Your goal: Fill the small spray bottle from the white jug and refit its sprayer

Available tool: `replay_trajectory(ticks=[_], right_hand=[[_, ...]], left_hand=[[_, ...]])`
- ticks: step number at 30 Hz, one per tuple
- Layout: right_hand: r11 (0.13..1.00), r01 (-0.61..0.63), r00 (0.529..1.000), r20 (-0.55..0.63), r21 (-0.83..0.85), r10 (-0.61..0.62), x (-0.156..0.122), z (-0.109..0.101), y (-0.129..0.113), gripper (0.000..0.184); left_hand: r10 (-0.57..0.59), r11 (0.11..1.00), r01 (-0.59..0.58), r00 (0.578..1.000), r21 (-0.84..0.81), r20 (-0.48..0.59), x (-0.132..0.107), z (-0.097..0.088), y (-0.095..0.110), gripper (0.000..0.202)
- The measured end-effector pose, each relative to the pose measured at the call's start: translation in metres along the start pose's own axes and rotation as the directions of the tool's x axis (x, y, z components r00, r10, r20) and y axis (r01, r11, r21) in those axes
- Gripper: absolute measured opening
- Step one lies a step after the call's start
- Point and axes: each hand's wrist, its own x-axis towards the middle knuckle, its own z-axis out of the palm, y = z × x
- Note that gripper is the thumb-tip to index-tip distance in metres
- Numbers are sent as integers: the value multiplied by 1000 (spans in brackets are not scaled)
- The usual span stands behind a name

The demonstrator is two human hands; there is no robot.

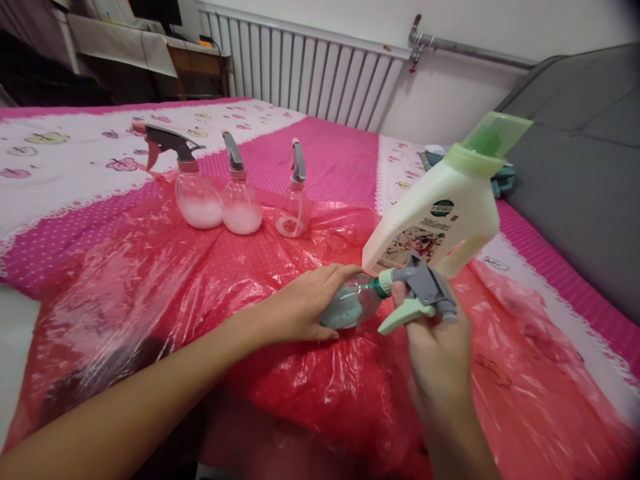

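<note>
A clear greenish spray bottle (353,303) lies tilted nearly on its side between my hands, with some liquid inside. My left hand (313,300) is wrapped round its body. At the other end, my right hand (440,340) grips the grey spray head (425,283) with its pale green trigger, close to the neck ring. Just behind stands a large white detergent jug (440,207) with a green cap (493,143), leaning in the view. Part of the bottle's base is hidden by my left fingers.
Three more spray bottles stand farther back: one with a black head (200,200), one grey-headed with whitish foam (242,207), and another (293,210). Red plastic sheeting (200,280) covers part of the pink patterned bed (330,147). A radiator (310,73) and grey headboard (575,147) stand beyond.
</note>
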Motion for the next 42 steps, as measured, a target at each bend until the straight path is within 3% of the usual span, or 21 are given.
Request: replay_trajectory(ticks=[5, 9, 13, 18, 23, 28, 32, 35, 42], right_hand=[[994, -77, 997, -23, 84, 79, -1, 3, 1, 24], [952, -149, 972, -137, 269, 191, 0, 6, -5, 32], [905, -130, 941, -237, 405, 241, 5, 8, -12, 31], [897, -152, 936, -233, 415, 266, 8, 6, -9, 33], [926, -252, 955, -81, 283, 285, 2, 5, 2, 36], [978, -124, 980, -131, 171, 147, 0, 5, -2, 34], [982, 53, 945, -328, 179, 9, -1, 6, -12, 29], [971, 91, 903, -429, 221, 14, 1, 9, -17, 28], [968, 48, 898, -434, 245, 66, 6, 11, -14, 33]], left_hand=[[-3, 1000, 3, 1000, 2, -1, 0, 0, 0, 97], [-8, 1000, 8, 1000, 9, 6, 0, 0, 0, 98], [11, 1000, -11, 1000, 2, 7, 0, 0, 0, 98], [-15, 1000, 15, 1000, -9, 7, 0, -1, 2, 97], [-35, 999, 35, 999, 13, 33, 0, -3, 6, 99], [-30, 1000, 30, 999, 5, 29, 1, -3, 7, 98], [-27, 1000, 27, 999, 1, 36, 0, -3, 6, 97], [-16, 1000, 16, 999, 5, 41, 0, -3, 6, 98], [-43, 999, 42, 998, 15, 41, 1, -3, 7, 95]])
